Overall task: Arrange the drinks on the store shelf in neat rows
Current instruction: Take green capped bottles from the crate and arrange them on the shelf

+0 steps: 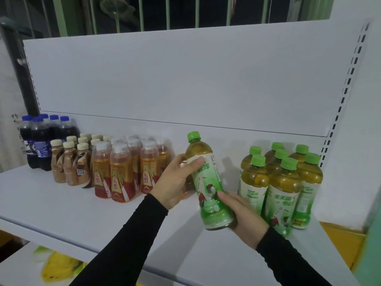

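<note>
White back panel (185,75) rising from the shelf's rear edge; perforated upright (348,83) at its right edge; green bars (141,13) above the panel; yellow box (342,242) below the shelf's right corner; yellow-printed packaging (59,267) under its front edge.

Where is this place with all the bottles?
Most likely a shop, at a drinks shelf. Drinks stand grouped by kind on a white metal shelf: dark cola bottles with blue caps, green-capped tea bottles. The slotted upright rail is typical shop shelving. Both hands hold another green-capped tea bottle.
</note>
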The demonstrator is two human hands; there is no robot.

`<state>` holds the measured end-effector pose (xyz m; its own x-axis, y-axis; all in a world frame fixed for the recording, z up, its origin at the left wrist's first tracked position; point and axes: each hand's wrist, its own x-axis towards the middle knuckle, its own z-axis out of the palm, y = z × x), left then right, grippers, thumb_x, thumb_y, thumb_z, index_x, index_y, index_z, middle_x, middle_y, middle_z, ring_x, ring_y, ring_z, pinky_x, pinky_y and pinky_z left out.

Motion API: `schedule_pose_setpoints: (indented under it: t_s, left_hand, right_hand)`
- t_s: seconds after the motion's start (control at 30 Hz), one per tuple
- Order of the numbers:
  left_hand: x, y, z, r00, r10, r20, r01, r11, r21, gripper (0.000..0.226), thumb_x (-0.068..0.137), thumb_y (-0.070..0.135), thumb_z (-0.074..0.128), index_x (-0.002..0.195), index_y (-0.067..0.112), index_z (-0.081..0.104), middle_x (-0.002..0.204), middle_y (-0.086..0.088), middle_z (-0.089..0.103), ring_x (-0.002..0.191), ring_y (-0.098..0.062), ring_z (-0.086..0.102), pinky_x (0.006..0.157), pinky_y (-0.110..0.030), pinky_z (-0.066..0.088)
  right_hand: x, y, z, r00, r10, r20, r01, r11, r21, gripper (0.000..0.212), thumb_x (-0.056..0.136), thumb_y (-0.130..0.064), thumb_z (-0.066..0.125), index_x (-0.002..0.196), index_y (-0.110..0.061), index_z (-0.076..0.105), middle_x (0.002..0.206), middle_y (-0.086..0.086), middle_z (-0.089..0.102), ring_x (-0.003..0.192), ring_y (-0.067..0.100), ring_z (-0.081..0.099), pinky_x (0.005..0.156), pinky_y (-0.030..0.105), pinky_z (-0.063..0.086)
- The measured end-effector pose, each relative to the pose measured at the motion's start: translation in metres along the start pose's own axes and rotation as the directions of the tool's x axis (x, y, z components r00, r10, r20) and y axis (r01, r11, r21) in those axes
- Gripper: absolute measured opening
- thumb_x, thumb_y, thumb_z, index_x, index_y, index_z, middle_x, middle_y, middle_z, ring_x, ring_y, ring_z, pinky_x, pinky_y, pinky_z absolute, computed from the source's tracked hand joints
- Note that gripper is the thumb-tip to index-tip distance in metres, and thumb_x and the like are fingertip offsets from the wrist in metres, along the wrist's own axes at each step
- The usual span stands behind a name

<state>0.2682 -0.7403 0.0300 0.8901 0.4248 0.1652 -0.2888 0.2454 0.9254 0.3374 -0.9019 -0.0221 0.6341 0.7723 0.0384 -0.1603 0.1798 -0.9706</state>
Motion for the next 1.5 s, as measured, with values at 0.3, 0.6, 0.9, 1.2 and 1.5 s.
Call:
schedule_pose_setpoints:
  t_s: [0.3,0.6,0.9,1.2,1.5]
  left_hand:
    - [0.0,0.005,0.013,0.998,0.059,-0.029,-0.058,0.998,0.036,0.052,0.085,0.023,0.074,0.13,0.014,0.05,0.105,-0.01,0.071,0.08,-0.02,0.075,0.059,-0.03,0.058]
    - [-0.003,0.005,0.018,0.997,0.07,-0.042,-0.07,0.997,0.016,0.052,0.085,0.006,0.075,0.127,0.021,0.049,0.093,-0.009,0.074,0.07,-0.021,0.074,0.052,-0.029,0.056]
    - [0.001,0.014,0.015,0.994,0.097,-0.046,-0.091,0.989,0.12,0.021,0.1,0.041,0.055,0.117,0.031,0.063,0.086,-0.005,0.066,0.072,-0.018,0.064,0.062,-0.031,0.053]
    - [0.002,0.012,0.011,0.992,0.124,-0.028,-0.117,0.976,0.186,0.027,0.098,0.033,0.062,0.125,0.033,0.06,0.101,-0.017,0.064,0.092,-0.032,0.063,0.078,-0.039,0.059]
    - [0.002,0.001,0.02,0.993,0.12,0.022,-0.119,0.905,0.408,0.085,0.082,0.018,0.081,0.148,0.034,0.029,0.114,-0.015,0.069,0.097,-0.027,0.073,0.083,-0.047,0.061]
  right_hand:
    - [-0.001,-0.005,0.006,0.985,-0.151,-0.083,0.138,0.979,-0.149,0.046,0.074,-0.031,0.071,0.115,-0.01,0.067,0.106,0.008,0.075,0.1,0.022,0.071,0.084,0.035,0.058]
    - [-0.006,-0.009,0.005,0.996,-0.09,-0.014,0.085,0.976,-0.199,0.038,0.081,-0.035,0.066,0.113,-0.015,0.068,0.111,0.004,0.074,0.103,0.018,0.07,0.09,0.035,0.056]
    - [-0.004,-0.011,0.001,0.998,-0.052,-0.035,0.053,0.997,0.049,0.048,0.076,-0.027,0.067,0.119,-0.009,0.065,0.114,0.015,0.071,0.105,0.028,0.068,0.097,0.051,0.051]
    - [0.001,-0.014,-0.006,1.0,-0.004,0.025,0.0,0.983,0.182,0.038,0.081,-0.028,0.061,0.111,-0.007,0.072,0.117,0.023,0.068,0.099,0.031,0.068,0.095,0.056,0.051]
    - [0.003,-0.016,-0.003,0.999,-0.053,-0.006,0.053,0.998,-0.014,0.045,0.077,-0.034,0.066,0.115,-0.01,0.067,0.114,0.016,0.071,0.1,0.024,0.07,0.085,0.043,0.056]
